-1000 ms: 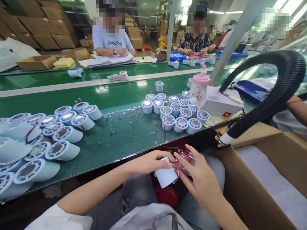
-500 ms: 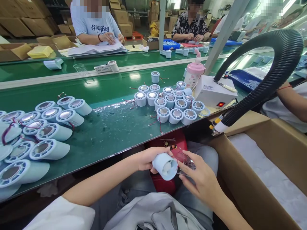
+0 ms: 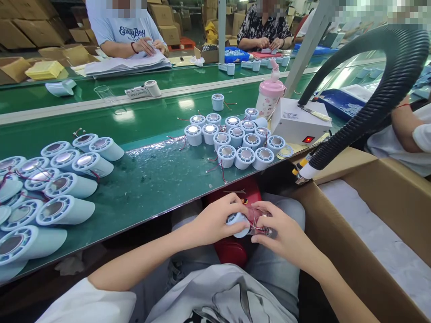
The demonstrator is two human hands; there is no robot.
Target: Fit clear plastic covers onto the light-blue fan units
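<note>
Left hand (image 3: 215, 220): fingers curled around the pale blue housing (image 3: 237, 220), over the lap below the green conveyor edge (image 3: 161, 211).
Right hand (image 3: 281, 231): pinching a clear part (image 3: 261, 222) with red wires against it.
Doing it well: keep the housing steady, seat the part squarely, and keep the wires from being trapped.

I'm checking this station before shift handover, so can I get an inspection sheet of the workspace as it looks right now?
Surface: green conveyor belt, scuffed near its front edge.
Job's things: pale blue housing and clear part with red wires, held together over the lap.
Clutter: upright housings grouped mid-belt; tilted housings at the left; pink bottle; white box with a red light.
Grippers: left hand grips the housing; right hand holds the clear part.
Cables: thin red leads trail from the grouped housings; black ribbed hose arches over the right.
Surroundings: open cardboard carton on the right; other people across the belt.
</note>
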